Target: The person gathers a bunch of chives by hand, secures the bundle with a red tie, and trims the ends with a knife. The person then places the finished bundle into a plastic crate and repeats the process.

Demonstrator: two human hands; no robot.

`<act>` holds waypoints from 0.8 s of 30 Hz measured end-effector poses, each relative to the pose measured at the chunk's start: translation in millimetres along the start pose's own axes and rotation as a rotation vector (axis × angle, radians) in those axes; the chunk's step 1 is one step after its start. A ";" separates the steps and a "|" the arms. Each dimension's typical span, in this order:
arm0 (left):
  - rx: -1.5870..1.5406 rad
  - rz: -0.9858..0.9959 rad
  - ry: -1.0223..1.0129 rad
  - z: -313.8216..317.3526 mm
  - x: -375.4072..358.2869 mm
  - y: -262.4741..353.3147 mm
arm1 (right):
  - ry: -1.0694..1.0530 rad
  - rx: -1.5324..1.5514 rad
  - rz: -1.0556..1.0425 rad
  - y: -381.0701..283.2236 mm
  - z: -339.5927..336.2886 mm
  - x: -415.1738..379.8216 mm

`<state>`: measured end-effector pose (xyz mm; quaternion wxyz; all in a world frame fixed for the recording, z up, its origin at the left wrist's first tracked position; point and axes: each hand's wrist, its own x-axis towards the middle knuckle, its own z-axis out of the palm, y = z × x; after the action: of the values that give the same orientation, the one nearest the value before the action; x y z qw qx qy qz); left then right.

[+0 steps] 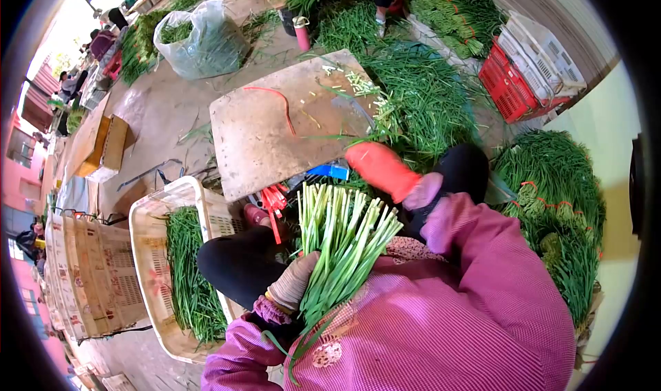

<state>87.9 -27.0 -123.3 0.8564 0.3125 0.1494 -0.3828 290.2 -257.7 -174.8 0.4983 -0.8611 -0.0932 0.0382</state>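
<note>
My left hand (295, 282), in a greyish-brown glove, is closed round a thick bunch of green chives (337, 243). Their pale cut ends point up toward the board, and the leaves hang over my purple checked top. My right hand (383, 169), in an orange-red glove, is at the near right corner of a worn wooden board (275, 143). Its separate fingers cannot be made out. Across the board lies a red strip (279, 105), with short pale stem trimmings (359, 82) at the far right. More red strips (273, 202) hang below the near edge, beside a blue object (329, 171).
Loose chives (420, 95) are heaped right of the board. A cream crate (141, 253) with chives stands at left. Tied bundles (551, 205) lie at right, below red and white crates (513, 81). Farther off are a plastic bag (203, 43), a pink bottle (301, 34) and other people.
</note>
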 end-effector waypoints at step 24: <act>-0.081 0.093 0.228 3.6 -4.4 -2.4 | -0.340 -0.236 -0.611 -85.1 -18.5 -96.7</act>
<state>83.2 -28.1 -119.4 0.8626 0.3260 0.2463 -0.2983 188.0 -251.3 -94.5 0.3613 -0.8266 -0.4311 0.0192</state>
